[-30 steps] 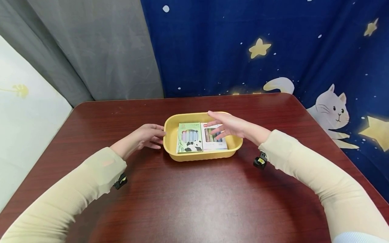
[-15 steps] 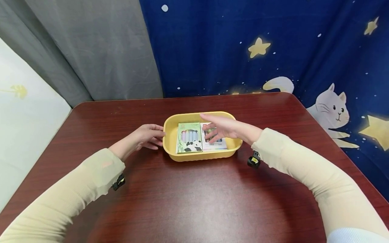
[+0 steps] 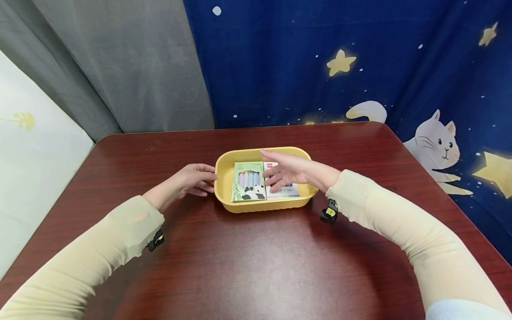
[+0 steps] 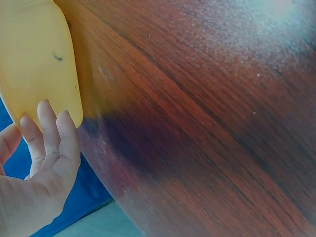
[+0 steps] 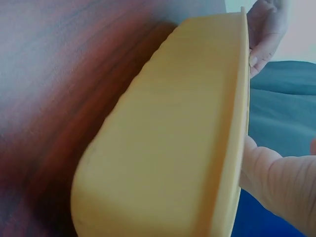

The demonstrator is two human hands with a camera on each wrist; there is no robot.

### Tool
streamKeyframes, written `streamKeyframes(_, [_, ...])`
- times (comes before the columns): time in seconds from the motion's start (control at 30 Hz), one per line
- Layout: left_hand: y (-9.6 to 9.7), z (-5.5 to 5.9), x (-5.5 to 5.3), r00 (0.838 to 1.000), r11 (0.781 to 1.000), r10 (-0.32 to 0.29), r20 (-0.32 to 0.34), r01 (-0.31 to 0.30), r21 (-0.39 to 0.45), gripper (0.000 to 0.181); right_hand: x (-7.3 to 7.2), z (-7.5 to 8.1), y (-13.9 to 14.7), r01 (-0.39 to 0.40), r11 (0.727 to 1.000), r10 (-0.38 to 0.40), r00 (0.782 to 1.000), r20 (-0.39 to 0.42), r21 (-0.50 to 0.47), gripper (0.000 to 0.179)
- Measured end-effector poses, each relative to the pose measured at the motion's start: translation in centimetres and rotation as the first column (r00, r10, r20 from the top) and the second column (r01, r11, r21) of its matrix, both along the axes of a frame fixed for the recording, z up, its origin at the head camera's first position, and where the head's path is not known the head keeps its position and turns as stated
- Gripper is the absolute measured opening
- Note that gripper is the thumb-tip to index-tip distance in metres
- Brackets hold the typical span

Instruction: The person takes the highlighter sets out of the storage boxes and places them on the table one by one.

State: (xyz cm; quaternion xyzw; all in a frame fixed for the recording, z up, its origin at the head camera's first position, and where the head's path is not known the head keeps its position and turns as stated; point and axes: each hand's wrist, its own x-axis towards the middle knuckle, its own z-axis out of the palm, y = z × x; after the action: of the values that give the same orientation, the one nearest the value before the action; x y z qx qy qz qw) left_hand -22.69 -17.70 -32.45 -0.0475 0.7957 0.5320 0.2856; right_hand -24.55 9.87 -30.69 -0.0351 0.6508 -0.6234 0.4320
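Note:
A yellow oval-cornered plastic basket (image 3: 266, 206) sits on the dark red-brown table. Two flat boxes lie side by side in it: a green box (image 3: 249, 181) with a panda picture and pastel pens or crayons showing through a window, and a white box (image 3: 290, 192) partly covered by my right hand. My left hand (image 3: 191, 180) is at the basket's left end, its fingertips against the outer wall (image 4: 44, 64). Over the white box hangs my right hand (image 3: 294, 171), fingers loosely spread and holding nothing. In the right wrist view the basket's side wall (image 5: 163, 128) hides most of that hand's fingers.
The wooden table (image 3: 240, 266) has rounded far corners. Behind it hang a grey curtain (image 3: 152, 66) and a blue curtain (image 3: 280, 66) with stars and a white cat. A white panel (image 3: 36, 155) stands at the left.
My right hand has moved left over the white box, from its right part towards the green box. The left hand stays at the basket's left end. The basket and boxes look unmoved.

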Motion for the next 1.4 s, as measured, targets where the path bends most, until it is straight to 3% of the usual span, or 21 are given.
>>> streamKeyframes(0.3, [-0.2, 0.0, 0.0, 1.000, 1.000, -0.005, -0.013, 0.005, -0.006, 0.048, 0.1, -0.3, -0.2, 0.077, 0.994, -0.070, 0.993, 0.091, -0.076, 0.072])
streamKeyframes(0.77, [-0.2, 0.0, 0.0, 1.000, 1.000, -0.010, -0.006, 0.010, 0.011, 0.047, 0.8, -1.2, -1.3, 0.179, 0.959, -0.137, 0.972, 0.192, -0.220, 0.076])
streamKeyframes(1.4, [-0.3, -0.2, 0.0, 1.000, 0.999, -0.026, -0.008, 0.026, 0.022, 0.049, 1.3, -1.4, -1.9, 0.257, 0.946, -0.217, 0.955, 0.205, -0.196, 0.075])
